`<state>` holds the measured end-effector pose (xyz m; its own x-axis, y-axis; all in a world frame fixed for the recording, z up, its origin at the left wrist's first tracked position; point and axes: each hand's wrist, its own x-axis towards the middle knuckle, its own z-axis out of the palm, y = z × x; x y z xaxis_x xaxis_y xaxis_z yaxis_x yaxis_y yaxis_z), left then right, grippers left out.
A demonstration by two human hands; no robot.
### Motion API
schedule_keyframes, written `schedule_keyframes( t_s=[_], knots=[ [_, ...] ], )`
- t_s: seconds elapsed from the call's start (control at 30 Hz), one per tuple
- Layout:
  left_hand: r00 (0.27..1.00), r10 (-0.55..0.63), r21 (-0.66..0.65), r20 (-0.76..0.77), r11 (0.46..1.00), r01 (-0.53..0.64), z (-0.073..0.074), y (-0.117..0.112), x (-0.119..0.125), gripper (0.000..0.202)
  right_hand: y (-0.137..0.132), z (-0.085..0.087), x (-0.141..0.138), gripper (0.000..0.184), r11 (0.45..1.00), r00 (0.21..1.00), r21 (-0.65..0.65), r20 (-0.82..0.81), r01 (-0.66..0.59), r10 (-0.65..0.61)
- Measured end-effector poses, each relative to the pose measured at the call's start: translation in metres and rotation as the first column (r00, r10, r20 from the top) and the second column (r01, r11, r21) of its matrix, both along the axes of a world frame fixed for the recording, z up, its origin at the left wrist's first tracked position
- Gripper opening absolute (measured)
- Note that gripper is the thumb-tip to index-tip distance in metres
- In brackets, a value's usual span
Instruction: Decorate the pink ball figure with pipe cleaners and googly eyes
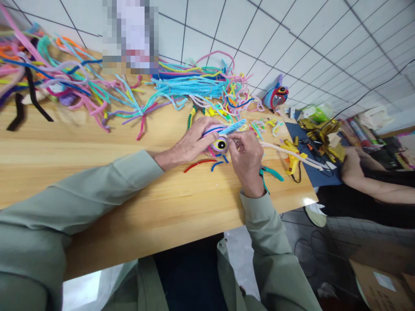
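Note:
A small figure of wound pipe cleaners with a big yellow-and-black eye [221, 145] and a light-blue pointed piece [236, 126] is between my hands above the table. My left hand [198, 139] wraps it from the left, thumb near the eye. On the other side, my right hand [247, 154] pinches a pale pink pipe cleaner [292, 151] at the eye's edge, and its long tail runs off to the right. Below lie a red pipe cleaner piece [199, 164] and short blue pieces [217, 165]. Teal-handled pliers [272, 173] rest partly behind my right wrist.
Pipe cleaners [191, 86] in bundles and tangles line the wall side. Green-and-yellow-handled pliers [192, 117] lie behind my left hand. A similar figure [275, 97] stands at the back. A yellow glue gun [292, 164] is at right, near another person's arm [363, 172].

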<state>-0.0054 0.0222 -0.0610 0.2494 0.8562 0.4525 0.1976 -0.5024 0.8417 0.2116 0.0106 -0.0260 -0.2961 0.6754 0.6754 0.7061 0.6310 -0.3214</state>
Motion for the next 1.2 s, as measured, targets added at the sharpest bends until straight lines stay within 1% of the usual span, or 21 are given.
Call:
schedule_keyframes(
  t_s=[0.13, 0.3, 0.47, 0.6, 0.67, 0.73, 0.83, 0.9, 0.97, 1.0, 1.07, 1.1, 1.13, 1.17, 1.2],
  knots=[
    [0.998, -0.059, -0.048, 0.009, 0.997, 0.059, 0.0, 0.003, -0.004, 0.048, 0.0, 0.001, 0.001, 0.014, 0.999, 1.0, 0.047, 0.007, -0.017, 0.016],
    [0.994, -0.107, -0.081, 0.036, 0.991, 0.109, -0.002, 0.007, -0.007, 0.05, -0.002, 0.002, 0.003, 0.013, 0.999, 1.0, 0.05, 0.01, -0.015, 0.015],
    [0.996, -0.065, -0.114, 0.065, 0.991, 0.072, -0.006, 0.008, -0.005, 0.05, -0.001, 0.0, 0.005, 0.012, 0.995, 1.0, 0.102, -0.007, -0.019, 0.02],
    [0.993, -0.036, -0.15, 0.111, 0.987, 0.052, -0.009, 0.008, -0.005, 0.051, -0.007, 0.007, 0.011, 0.015, 0.992, 0.998, 0.121, -0.037, 0.045, -0.041],
    [0.992, -0.009, -0.141, 0.126, 0.99, 0.027, -0.011, 0.008, -0.005, 0.051, -0.016, 0.013, 0.02, 0.015, 0.987, 0.996, 0.139, -0.049, 0.075, -0.068],
    [0.991, 0.024, -0.124, 0.129, 0.992, -0.008, -0.013, 0.008, -0.005, 0.051, -0.028, 0.016, 0.036, 0.015, 0.986, 0.993, 0.124, -0.051, 0.115, -0.109],
    [0.99, 0.048, -0.1, 0.134, 0.994, -0.034, -0.017, 0.009, -0.005, 0.049, -0.043, 0.009, 0.078, 0.016, 0.973, 0.973, 0.014, -0.016, 0.231, -0.231],
    [0.989, 0.05, -0.086, 0.14, 0.996, -0.038, -0.02, 0.01, -0.005, 0.047, -0.048, -0.002, 0.116, 0.018, 0.935, 0.937, -0.061, 0.028, 0.349, -0.348],
    [0.987, 0.056, -0.074, 0.149, 0.996, -0.046, -0.023, 0.011, -0.004, 0.046, -0.048, -0.012, 0.159, 0.023, 0.875, 0.881, -0.108, 0.055, 0.473, -0.469],
    [0.986, 0.057, -0.07, 0.157, 0.996, -0.047, -0.024, 0.011, -0.004, 0.046, -0.046, -0.016, 0.18, 0.024, 0.838, 0.847, -0.124, 0.06, 0.531, -0.527],
    [0.983, 0.051, -0.062, 0.178, 0.997, -0.04, -0.026, 0.012, -0.002, 0.047, -0.041, -0.02, 0.218, 0.029, 0.731, 0.745, -0.174, 0.023, 0.66, -0.667],
    [0.982, 0.046, -0.056, 0.185, 0.998, -0.036, -0.027, 0.011, -0.002, 0.049, -0.037, -0.021, 0.233, 0.032, 0.676, 0.693, -0.232, -0.012, 0.7, -0.721],
    [0.982, 0.042, -0.051, 0.185, 0.998, -0.033, -0.027, 0.011, -0.001, 0.049, -0.032, -0.022, 0.245, 0.036, 0.631, 0.65, -0.302, -0.05, 0.714, -0.759],
    [0.983, 0.042, -0.047, 0.177, 0.998, -0.034, -0.027, 0.01, -0.001, 0.05, -0.026, -0.023, 0.253, 0.039, 0.605, 0.625, -0.37, -0.08, 0.705, -0.777],
    [0.986, 0.044, -0.043, 0.161, 0.998, -0.038, -0.027, 0.009, -0.001, 0.051, -0.02, -0.024, 0.258, 0.042, 0.596, 0.619, -0.423, -0.101, 0.682, -0.779]
  ],
)
